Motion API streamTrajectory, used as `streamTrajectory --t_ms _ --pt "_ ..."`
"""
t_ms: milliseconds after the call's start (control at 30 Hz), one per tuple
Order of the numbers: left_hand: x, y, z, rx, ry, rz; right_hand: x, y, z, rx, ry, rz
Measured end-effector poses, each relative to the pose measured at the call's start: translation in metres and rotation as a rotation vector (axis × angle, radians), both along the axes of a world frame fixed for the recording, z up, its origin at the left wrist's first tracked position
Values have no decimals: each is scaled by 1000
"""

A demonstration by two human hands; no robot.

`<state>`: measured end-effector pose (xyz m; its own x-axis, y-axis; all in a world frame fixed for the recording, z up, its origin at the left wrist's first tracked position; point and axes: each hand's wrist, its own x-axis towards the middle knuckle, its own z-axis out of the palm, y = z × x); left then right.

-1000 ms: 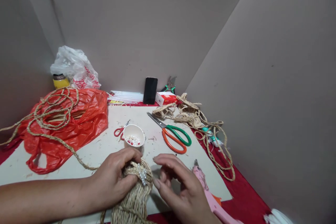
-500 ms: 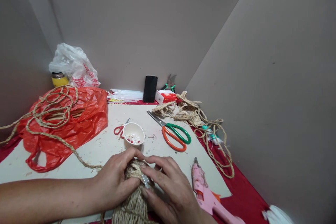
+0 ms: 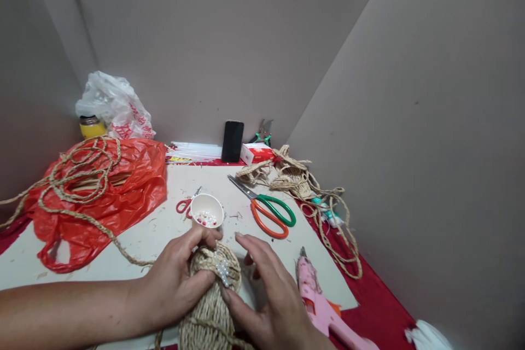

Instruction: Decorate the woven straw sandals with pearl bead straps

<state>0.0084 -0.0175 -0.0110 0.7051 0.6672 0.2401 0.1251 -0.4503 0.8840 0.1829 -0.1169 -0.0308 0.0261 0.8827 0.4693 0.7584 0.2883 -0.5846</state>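
A woven straw slipper, rounded at its far end, lies in front of me with a small cluster of white pearl beads on its top. My left hand grips its left side, thumb on top and fingers curled over the far edge. On the other side, my right hand has its index finger raised and spread from the thumb. That thumb rests by the slipper's right edge, close to the beads. Just beyond stands a white cup holding white and red beads.
Orange-and-green scissors and small red scissors lie on the pale board. A pink glue gun is at right. Braided straw rope crosses a red bag. A phone leans on the back wall.
My right index finger and thumb have spread and drawn off the beads, which now show more fully. My left hand keeps its hold on the slipper.
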Motion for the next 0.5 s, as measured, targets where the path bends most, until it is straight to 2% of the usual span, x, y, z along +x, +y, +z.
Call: streamTrajectory --t_ms 100,200,333,500 --pt "1 0 1 -18 -34 37 -5 -1 -4 -153 210 -44" --pt "1 -1 3 -36 -61 57 -11 0 -4 -339 502 18" --pt "-2 -3 6 2 -26 29 -16 4 6 -561 928 63" --pt "-6 -2 6 146 51 29 -8 10 24 -515 1166 104"
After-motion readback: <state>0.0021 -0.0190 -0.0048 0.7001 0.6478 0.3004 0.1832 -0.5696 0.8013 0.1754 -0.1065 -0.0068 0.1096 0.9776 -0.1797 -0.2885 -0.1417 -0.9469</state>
